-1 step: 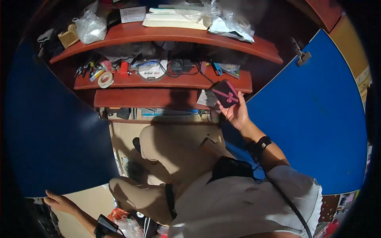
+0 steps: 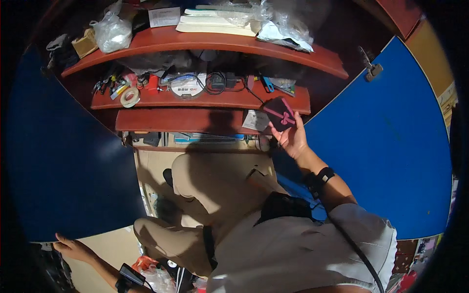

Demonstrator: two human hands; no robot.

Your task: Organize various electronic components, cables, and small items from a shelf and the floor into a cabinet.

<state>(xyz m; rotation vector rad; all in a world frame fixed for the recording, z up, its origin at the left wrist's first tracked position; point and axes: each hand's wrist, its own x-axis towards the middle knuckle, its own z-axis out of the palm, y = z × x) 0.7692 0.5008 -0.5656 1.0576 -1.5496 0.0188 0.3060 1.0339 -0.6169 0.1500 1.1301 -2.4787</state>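
My right hand (image 2: 293, 144) holds a small dark gift box (image 2: 277, 108) with pink ribbon and a bow. Its fingers are closed round the lower edge, in front of the cabinet's lower shelf (image 2: 205, 101). A folded white paper (image 2: 255, 120) lies just left of the box. At the lower left, my left hand (image 2: 75, 250) is closed on the bottom edge of the blue left cabinet door (image 2: 83, 171), with a finger up on its face. The rest of those fingers are partly hidden.
The upper shelf (image 2: 210, 42) bears a stack of paper (image 2: 217, 27) and plastic bags (image 2: 112, 34). Tape (image 2: 130, 97), a black adapter (image 2: 220, 82) and small tools crowd the shelf below. The right blue door (image 2: 381, 146) stands open beside my right arm. My bent knees are before the cabinet.
The gift box has shifted slightly to the right and turned a little in my right hand. My left hand stays at the door edge.
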